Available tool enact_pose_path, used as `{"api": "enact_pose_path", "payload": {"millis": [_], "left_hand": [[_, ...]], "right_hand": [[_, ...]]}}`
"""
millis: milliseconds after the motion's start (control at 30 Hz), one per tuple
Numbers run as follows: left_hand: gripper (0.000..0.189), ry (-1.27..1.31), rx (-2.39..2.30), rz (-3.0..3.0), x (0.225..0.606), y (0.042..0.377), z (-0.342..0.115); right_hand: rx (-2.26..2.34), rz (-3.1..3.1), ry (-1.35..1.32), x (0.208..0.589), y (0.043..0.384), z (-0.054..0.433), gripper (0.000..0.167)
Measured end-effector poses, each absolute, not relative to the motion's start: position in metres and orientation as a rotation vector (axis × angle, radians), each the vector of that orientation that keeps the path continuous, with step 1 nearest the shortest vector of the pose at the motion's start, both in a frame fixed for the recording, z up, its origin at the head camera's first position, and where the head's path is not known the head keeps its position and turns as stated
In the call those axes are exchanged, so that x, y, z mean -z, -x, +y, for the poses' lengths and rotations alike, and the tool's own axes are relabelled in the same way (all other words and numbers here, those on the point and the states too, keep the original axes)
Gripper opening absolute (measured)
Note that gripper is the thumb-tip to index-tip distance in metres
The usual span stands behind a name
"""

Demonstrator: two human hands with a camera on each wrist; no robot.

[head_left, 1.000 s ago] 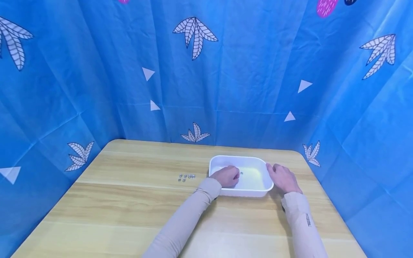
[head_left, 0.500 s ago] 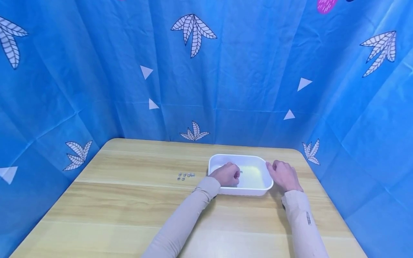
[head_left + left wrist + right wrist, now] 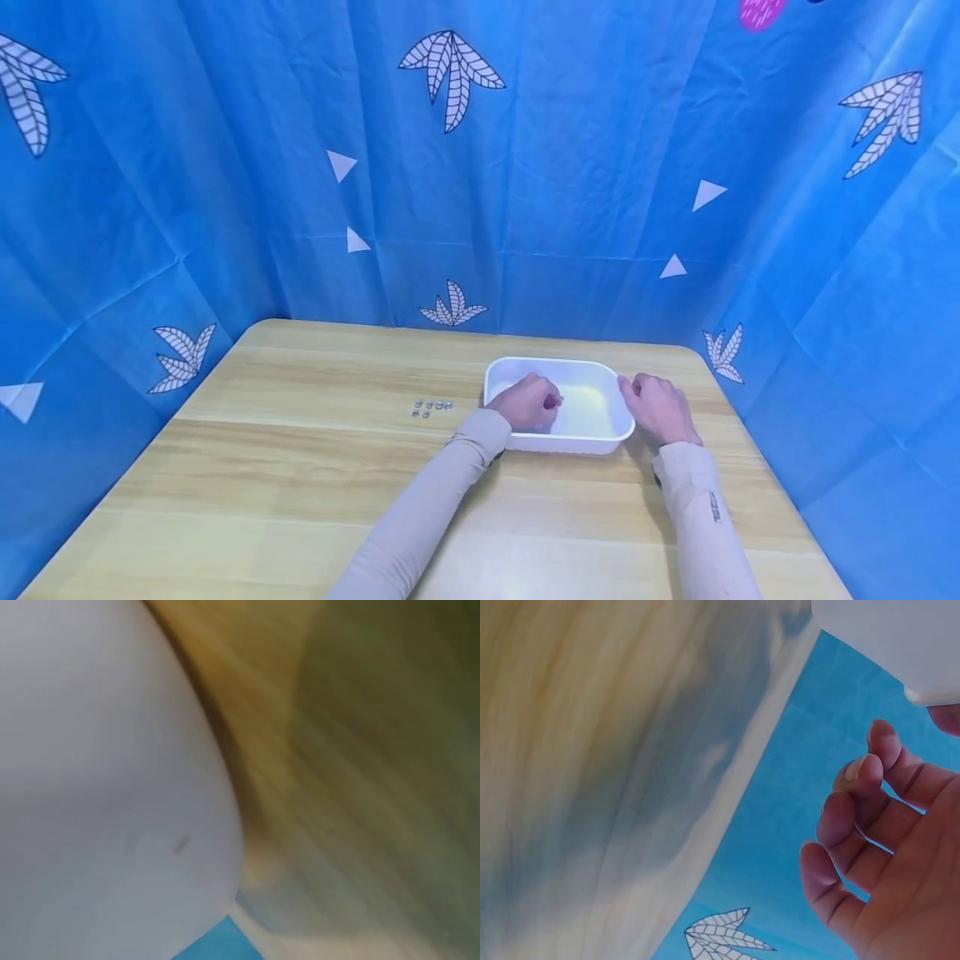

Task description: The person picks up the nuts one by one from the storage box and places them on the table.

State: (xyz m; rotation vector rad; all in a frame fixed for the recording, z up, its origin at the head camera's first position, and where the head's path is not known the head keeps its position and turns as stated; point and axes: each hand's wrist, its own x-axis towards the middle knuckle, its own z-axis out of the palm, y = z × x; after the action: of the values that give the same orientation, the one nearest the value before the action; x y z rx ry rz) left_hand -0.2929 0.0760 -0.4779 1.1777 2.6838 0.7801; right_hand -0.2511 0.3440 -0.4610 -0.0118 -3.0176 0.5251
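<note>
A white rectangular box (image 3: 592,444) stands on the table. My left hand (image 3: 528,402) reaches over its near left side, fingers curled downward inside. Right at the fingertips is a small silvery piece (image 3: 562,398); I cannot tell whether they pinch it. In the left wrist view the outer wall of the box (image 3: 112,772) fills the left side, and the hand is out of sight. My right hand (image 3: 660,408) rests its thumb against the right rim. The right wrist view shows this hand's fingers (image 3: 836,817) loosely bent below the box (image 3: 892,637), holding nothing.
Several small silvery pieces (image 3: 429,406) lie in two short rows on the wooden table (image 3: 300,467), left of the box. A blue patterned curtain (image 3: 585,167) hangs behind the table and along both sides.
My left hand has shifted slightly to the right inside the box, and its fingertips now meet the small silvery piece. The right hand has stayed at the rim. The head view has tilted slightly.
</note>
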Motion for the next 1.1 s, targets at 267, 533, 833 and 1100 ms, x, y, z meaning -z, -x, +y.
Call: {"api": "enact_pose_path", "payload": {"millis": [267,533,833,1100], "left_hand": [[0.021,-1.128,-0.926,2.653,0.471,0.290,0.074],[0.019,-1.077,-1.214,2.552,0.466,0.288,0.075],[0.019,-1.073,-1.475,2.409,0.459,0.281,0.080],[0.020,-1.037,-1.538,2.360,0.448,0.277,0.076]], "right_hand": [[-0.541,-3.012,0.018,0.463,0.252,0.342,0.058],[-0.534,-3.006,0.011,0.461,0.252,0.342,0.056],[-0.558,-3.018,0.014,0.461,0.251,0.340,0.055],[-0.555,-3.010,0.029,0.462,0.252,0.343,0.055]]}}
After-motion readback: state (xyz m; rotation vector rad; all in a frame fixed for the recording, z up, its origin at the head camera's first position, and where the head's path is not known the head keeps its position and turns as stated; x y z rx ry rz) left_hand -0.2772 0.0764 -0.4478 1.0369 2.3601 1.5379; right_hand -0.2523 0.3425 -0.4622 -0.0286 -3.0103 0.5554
